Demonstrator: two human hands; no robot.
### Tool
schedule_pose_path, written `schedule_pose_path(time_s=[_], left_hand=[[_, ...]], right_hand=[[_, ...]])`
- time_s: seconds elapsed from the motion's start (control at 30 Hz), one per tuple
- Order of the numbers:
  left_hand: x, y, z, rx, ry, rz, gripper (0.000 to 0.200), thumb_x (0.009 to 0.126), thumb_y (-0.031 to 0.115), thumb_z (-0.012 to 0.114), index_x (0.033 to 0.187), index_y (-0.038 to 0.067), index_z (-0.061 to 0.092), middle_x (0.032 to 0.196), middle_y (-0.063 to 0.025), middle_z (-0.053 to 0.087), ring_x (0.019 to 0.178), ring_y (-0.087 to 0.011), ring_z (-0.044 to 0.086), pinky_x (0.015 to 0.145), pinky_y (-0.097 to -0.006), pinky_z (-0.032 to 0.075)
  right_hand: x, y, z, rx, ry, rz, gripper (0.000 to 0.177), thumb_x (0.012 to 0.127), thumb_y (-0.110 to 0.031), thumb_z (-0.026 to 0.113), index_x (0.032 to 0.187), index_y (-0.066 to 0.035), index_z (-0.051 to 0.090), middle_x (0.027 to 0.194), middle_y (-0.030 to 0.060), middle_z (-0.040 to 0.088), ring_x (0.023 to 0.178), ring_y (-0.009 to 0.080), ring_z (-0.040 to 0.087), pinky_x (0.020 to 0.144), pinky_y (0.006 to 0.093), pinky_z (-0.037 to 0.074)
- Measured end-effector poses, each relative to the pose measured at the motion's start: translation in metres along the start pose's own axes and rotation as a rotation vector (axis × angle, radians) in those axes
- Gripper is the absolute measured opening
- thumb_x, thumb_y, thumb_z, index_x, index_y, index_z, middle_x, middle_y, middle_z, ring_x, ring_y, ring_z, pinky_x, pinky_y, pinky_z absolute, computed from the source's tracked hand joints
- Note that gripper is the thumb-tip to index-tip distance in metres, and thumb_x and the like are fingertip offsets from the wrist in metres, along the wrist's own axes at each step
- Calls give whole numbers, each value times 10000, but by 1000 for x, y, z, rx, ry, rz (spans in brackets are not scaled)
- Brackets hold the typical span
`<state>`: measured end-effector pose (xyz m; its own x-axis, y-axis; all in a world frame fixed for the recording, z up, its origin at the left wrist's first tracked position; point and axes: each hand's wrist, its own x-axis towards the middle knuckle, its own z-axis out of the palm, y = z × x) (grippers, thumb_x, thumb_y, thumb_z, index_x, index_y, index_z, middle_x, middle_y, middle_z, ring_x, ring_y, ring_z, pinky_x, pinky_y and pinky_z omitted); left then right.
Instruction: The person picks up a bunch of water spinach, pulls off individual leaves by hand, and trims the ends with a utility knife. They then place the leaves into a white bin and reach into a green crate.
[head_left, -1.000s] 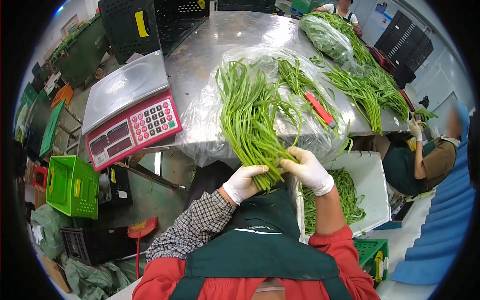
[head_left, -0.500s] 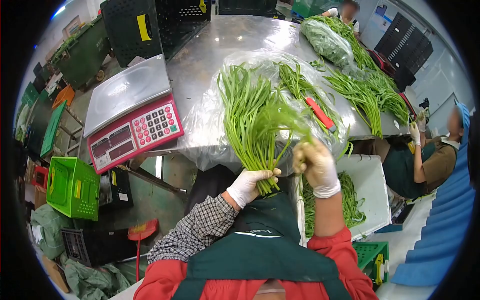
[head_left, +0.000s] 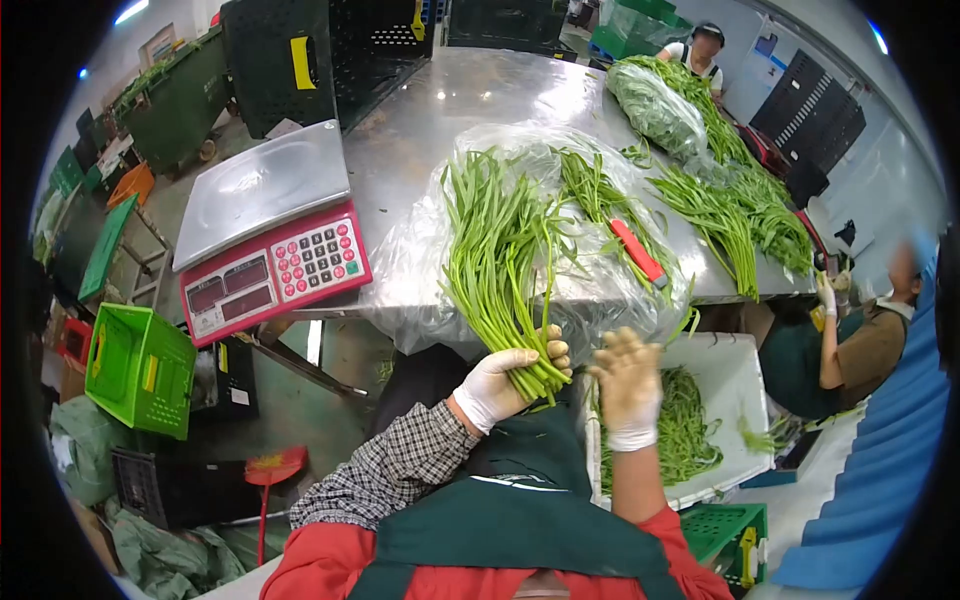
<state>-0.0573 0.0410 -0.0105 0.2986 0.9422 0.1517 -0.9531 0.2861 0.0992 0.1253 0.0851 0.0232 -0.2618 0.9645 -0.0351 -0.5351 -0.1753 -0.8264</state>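
My left hand (head_left: 505, 382), in a white glove, grips the cut ends of a thick bunch of long green stems (head_left: 497, 260) that fans out over a clear plastic sheet (head_left: 415, 250) on the steel table (head_left: 430, 110). My right hand (head_left: 628, 385), also gloved, hovers to the right of the bunch with its fingers spread and nothing in them. A red-handled knife (head_left: 640, 250) lies on the plastic beside a smaller bunch of stems (head_left: 598, 190). Below my right hand is a white crate (head_left: 735, 370) holding green trimmings (head_left: 685, 425).
A red and steel weighing scale (head_left: 270, 235) sits at the table's left corner. More greens (head_left: 735, 200) and a bagged bundle (head_left: 655, 95) lie at the right. A seated person (head_left: 850, 335) works at the right, another (head_left: 700, 45) at the far end. Green crates (head_left: 140, 370) stand on the floor.
My right hand pulled away from the bunch, lifted some stems to the right, then let go and dropped lower with fingers open. My left hand kept its grip.
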Motion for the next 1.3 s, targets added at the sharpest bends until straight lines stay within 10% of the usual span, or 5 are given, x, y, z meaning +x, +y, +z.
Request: schedule_pose_path(time_s=[0.23, 0.67, 0.87, 1.13, 1.3], left_hand=[[1, -6, 14, -46, 35, 35, 444, 766, -19, 508, 1201, 12, 426, 1095, -146, 565, 1047, -304, 521, 965, -431, 380], [-3, -17, 10, 259, 210, 152, 218, 838, 67, 538, 1051, 24, 512, 943, -85, 608, 880, -183, 592, 815, -310, 476], [-4, 0, 65, 953, 277, 500, 149, 807, 25, 571, 944, -14, 527, 810, -80, 601, 751, -153, 579, 713, -269, 463], [-24, 1, 37, 1609, 381, 497, 176, 794, 46, 565, 965, 1, 568, 794, -59, 612, 703, -160, 594, 665, -289, 480], [-35, -2, 24, 2529, 371, 63, 313, 729, 240, 579, 959, 31, 538, 708, -179, 615, 654, -366, 606, 587, -425, 495]], right_hand=[[-8, 53, 50, -25, -18, -130, 592, 928, -469, 331, 1290, 0, 313, 1213, 153, 412, 1074, 232, 447, 949, 351, 356], [9, 70, 55, -306, -4, -383, 487, 935, -328, 406, 1262, 26, 340, 1191, 142, 416, 1039, 203, 449, 857, 319, 440], [3, 66, 54, -463, -144, -478, 571, 926, -406, 388, 1279, 37, 320, 1198, 150, 410, 1039, 212, 465, 908, 333, 380], [-16, 57, 61, -658, -381, -288, 786, 740, -405, 691, 1292, 12, 316, 1198, 164, 431, 1107, 261, 444, 947, 334, 356], [-15, 98, 49, -114, -83, 296, 327, 782, -264, 671, 987, -17, 607, 925, 35, 614, 846, 131, 561, 779, 254, 430]])
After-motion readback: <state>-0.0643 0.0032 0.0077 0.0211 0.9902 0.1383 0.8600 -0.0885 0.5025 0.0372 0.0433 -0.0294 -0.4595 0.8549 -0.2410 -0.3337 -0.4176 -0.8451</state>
